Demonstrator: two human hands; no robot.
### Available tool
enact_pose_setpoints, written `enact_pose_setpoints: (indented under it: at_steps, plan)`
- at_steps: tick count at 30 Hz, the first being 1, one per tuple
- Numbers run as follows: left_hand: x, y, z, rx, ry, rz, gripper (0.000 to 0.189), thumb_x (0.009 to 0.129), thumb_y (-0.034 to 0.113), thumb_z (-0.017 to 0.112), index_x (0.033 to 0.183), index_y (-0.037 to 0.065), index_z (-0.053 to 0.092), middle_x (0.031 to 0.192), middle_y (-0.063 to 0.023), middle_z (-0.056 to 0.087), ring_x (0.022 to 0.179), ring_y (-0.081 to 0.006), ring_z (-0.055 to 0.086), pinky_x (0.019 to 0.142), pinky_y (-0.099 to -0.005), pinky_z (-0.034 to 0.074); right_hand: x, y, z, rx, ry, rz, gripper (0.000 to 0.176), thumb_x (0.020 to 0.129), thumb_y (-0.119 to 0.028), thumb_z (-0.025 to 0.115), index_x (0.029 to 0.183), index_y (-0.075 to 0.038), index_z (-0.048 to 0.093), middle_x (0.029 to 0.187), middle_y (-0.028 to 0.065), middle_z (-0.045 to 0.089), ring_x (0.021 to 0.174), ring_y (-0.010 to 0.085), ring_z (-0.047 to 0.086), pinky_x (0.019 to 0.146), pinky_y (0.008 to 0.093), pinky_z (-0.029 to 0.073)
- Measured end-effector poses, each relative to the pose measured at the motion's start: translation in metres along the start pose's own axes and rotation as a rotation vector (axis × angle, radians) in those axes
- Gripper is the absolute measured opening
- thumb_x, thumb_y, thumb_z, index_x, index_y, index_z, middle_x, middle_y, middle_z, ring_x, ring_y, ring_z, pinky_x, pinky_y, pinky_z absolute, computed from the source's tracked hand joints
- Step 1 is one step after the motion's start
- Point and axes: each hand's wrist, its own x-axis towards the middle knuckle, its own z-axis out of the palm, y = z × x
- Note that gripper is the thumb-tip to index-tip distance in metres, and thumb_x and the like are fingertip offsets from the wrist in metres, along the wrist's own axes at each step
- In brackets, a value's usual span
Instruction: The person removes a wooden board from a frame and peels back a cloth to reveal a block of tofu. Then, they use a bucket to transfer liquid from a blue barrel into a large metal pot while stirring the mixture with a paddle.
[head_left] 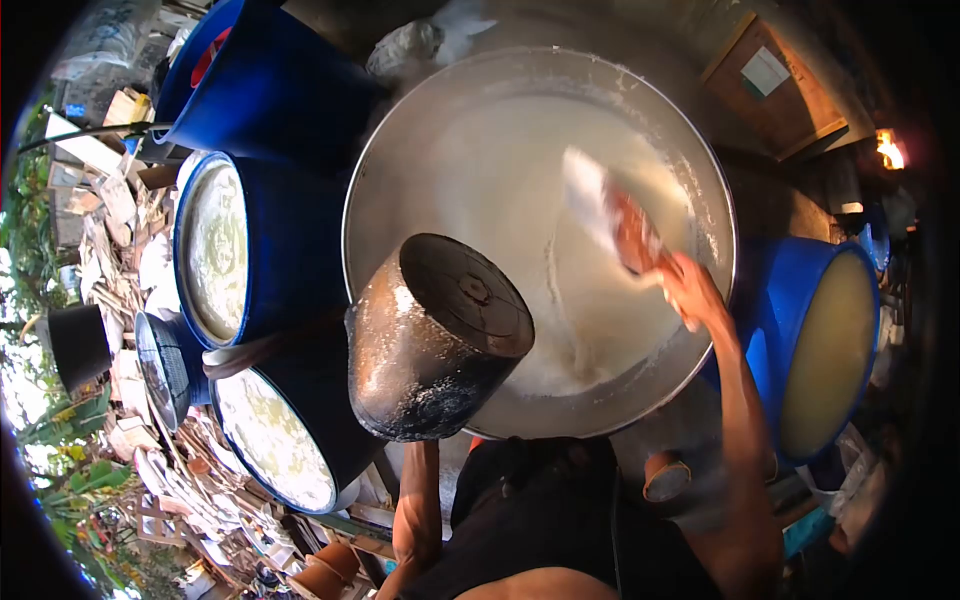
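Outdoor food-making yard: huge steel pan (400,150), blue drums (290,250), fire (888,150).

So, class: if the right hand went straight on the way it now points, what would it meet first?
The right hand, gripping the paddle, points up-left into the wide metal pan; it would probably meet the white mixture first, though depth is unclear.

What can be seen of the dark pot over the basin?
The pot is round, dark metal, sooty, with pale streaks on its wall. It is tilted, its flat ringed base towards the camera, its mouth hidden. It hangs over the near rim of the basin. The left arm reaches up under it; the hand is hidden.
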Motion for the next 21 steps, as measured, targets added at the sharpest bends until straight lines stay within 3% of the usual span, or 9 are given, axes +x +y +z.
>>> enact_pose_setpoints:
  at_steps: [3,7,9,10,11,13,17,19,21]
  plan:
    - [-0.005,0.015,-0.002,0.014,0.033,0.01,0.052,0.095,0.041,0.055,0.132,0.003,0.055,0.106,-0.0092,0.067,0.096,-0.0218,0.066,0.083,-0.0337,0.056,0.087,0.006,0.019,0.074,0.246,-0.113,0.018,0.093,-0.017,0.063,0.105,-0.004,0.056,0.061,0.0042,0.055,0.05,0.0142,0.053,0.044,0.0317,0.043]
    - [-0.017,0.048,-0.015,0.042,0.084,0.044,0.052,0.095,0.04,0.055,0.132,0.003,0.055,0.105,-0.0089,0.067,0.095,-0.0213,0.066,0.082,-0.0333,0.056,0.189,0.023,0.05,0.043,0.078,-0.223,0.022,0.092,-0.018,0.064,0.108,-0.004,0.056,0.067,0.0064,0.058,0.05,0.0147,0.052,0.044,0.032,0.045]
    - [-0.023,0.067,-0.021,0.066,0.115,0.074,0.052,0.095,0.04,0.055,0.132,0.003,0.055,0.105,-0.0087,0.067,0.094,-0.021,0.066,0.081,-0.033,0.056,0.22,0.057,0.083,0.218,0.0,-0.222,0.03,0.093,-0.021,0.064,0.116,-0.004,0.056,0.071,0.0077,0.058,0.056,0.0129,0.055,0.047,0.0303,0.046]
    - [-0.028,0.077,-0.025,0.078,0.131,0.095,0.052,0.095,0.04,0.055,0.132,0.003,0.055,0.104,-0.0086,0.067,0.094,-0.0209,0.066,0.081,-0.0329,0.056,0.178,-0.007,0.082,-0.112,-0.042,0.021,0.04,0.092,-0.024,0.064,0.124,-0.002,0.054,0.077,0.015,0.064,0.065,0.0227,0.064,0.053,0.0385,0.051]
    - [-0.031,0.087,-0.029,0.089,0.148,0.111,0.052,0.095,0.04,0.055,0.132,0.003,0.055,0.104,-0.0085,0.067,0.094,-0.0208,0.066,0.081,-0.0328,0.056,0.199,0.049,0.108,-0.053,0.079,-0.366,0.041,0.092,-0.025,0.063,0.124,-0.002,0.052,0.087,0.0234,0.067,0.078,0.0394,0.067,0.064,0.049,0.052]
    - [-0.039,0.107,-0.034,0.116,0.174,0.151,0.052,0.095,0.04,0.055,0.132,0.003,0.055,0.104,-0.0084,0.067,0.093,-0.0206,0.066,0.08,-0.0326,0.056,0.198,0.078,0.137,-0.391,0.075,-0.575,0.039,0.092,-0.026,0.062,0.122,-0.004,0.052,0.095,0.0273,0.066,0.087,0.0493,0.062,0.073,0.0541,0.05]
    - [-0.051,0.138,-0.039,0.168,0.214,0.225,0.051,0.095,0.04,0.056,0.132,0.004,0.055,0.103,-0.008,0.067,0.092,-0.0201,0.066,0.079,-0.0322,0.056,0.108,0.086,0.154,-0.407,-0.121,-0.371,0.031,0.094,-0.025,0.057,0.122,-0.011,0.054,0.093,0.0244,0.067,0.086,0.0473,0.064,0.075,0.0562,0.05]
    - [-0.058,0.151,-0.038,0.198,0.224,0.25,0.051,0.095,0.039,0.056,0.132,0.004,0.055,0.102,-0.0079,0.067,0.092,-0.0198,0.066,0.078,-0.032,0.056,0.065,0.111,0.169,-0.542,0.051,-0.605,0.03,0.094,-0.02,0.054,0.123,-0.014,0.054,0.088,0.0224,0.069,0.083,0.0467,0.065,0.075,0.0572,0.05]
    - [-0.061,0.16,-0.036,0.227,0.223,0.272,0.051,0.095,0.039,0.056,0.131,0.004,0.055,0.102,-0.0077,0.067,0.091,-0.0196,0.066,0.078,-0.0318,0.056,0.033,0.117,0.163,-0.606,-0.191,-0.354,0.032,0.093,-0.018,0.053,0.124,-0.012,0.054,0.084,0.0206,0.07,0.081,0.0453,0.067,0.075,0.0555,0.052]
